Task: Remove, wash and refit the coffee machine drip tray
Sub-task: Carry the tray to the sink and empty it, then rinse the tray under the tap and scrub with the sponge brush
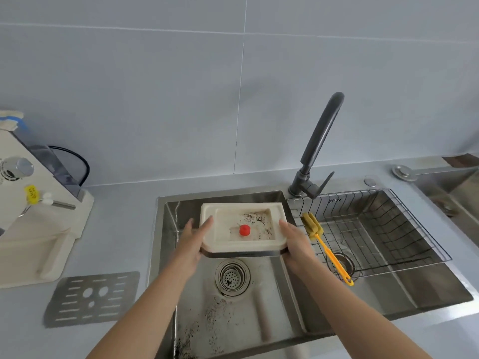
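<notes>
Both hands are holding the cream drip tray [243, 246] level over the left basin of the sink [168, 229]. The left hand [193, 242] is gripping its left edge and the right hand [298, 242] its right edge, thumbs lying on the rim. A red float [244, 230] and dark grounds are sitting inside it. The metal grate [90, 299] is lying on the table near its front edge, beside the coffee machine [31, 229].

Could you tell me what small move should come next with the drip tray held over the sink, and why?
Probably shift the drip tray toward the tap and free the right hand to lift its lever: dark specks dot the tray's floor beside the red float, no water runs, and the left hand also grips the tray over the sink.
</notes>
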`<control>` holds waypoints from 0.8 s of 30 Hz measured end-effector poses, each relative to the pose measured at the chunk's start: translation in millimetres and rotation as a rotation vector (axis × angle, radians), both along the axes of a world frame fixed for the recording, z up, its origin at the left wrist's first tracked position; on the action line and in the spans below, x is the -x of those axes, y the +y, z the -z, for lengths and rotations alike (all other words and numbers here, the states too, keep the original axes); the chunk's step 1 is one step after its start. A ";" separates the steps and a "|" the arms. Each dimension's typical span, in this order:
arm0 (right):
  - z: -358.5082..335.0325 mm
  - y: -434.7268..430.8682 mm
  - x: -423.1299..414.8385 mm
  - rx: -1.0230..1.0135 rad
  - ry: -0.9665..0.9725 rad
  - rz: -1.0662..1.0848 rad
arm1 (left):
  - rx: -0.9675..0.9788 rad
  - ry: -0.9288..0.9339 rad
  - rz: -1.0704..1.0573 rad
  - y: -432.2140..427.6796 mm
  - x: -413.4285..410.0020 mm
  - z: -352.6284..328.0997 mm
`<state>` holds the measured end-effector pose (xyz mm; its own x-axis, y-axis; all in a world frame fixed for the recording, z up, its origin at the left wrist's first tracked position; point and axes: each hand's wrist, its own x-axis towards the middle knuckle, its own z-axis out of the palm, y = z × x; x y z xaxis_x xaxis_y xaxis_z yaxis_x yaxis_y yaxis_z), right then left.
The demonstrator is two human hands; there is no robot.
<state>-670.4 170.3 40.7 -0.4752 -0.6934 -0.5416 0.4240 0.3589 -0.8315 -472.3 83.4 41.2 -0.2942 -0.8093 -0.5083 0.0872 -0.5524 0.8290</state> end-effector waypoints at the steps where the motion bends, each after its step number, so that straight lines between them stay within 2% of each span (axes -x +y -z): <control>1: 0.1 1.3 7.7 0.007 0.003 -0.018 | -0.055 0.016 -0.036 1.4 8.0 -1.4; 4: 1.7 3.3 31.4 0.020 0.035 -0.073 | -0.113 -0.014 -0.071 6.1 30.5 1.6; 13: 8.7 7.5 87.8 0.080 0.097 -0.235 | -0.056 -0.086 -0.214 20.7 78.4 4.4; 18: 7.0 5.3 106.4 0.011 0.161 -0.320 | -0.055 -0.115 -0.220 23.3 85.3 2.1; 21: 3.0 -7.9 127.9 -0.037 0.170 -0.281 | -0.030 -0.148 -0.212 19.9 84.4 3.5; 24: -9.6 -30.0 157.2 -0.084 0.091 -0.099 | -0.014 -0.159 -0.195 13.8 83.2 2.9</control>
